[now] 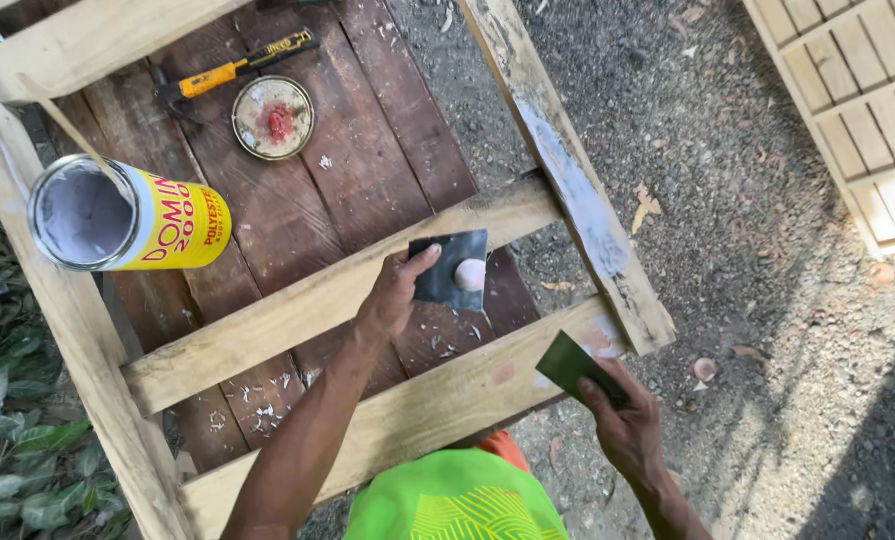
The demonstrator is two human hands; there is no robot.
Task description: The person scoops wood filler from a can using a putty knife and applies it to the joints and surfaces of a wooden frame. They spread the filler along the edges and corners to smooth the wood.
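Holding two scrapers [454, 268], one can [127, 215]

yellow-labelled open can [127, 218], left frame rail [37, 260]

dark square plate [449, 268] with a pale putty blob [470, 275] is held in the left hand [395, 292] over a wooden frame [297, 305]. green spreader [570, 362] is gripped by the right hand [622, 425]. open yellow can [127, 215], lid [273, 118] and hammer [232, 70] are seen on the brown boards [367, 150].
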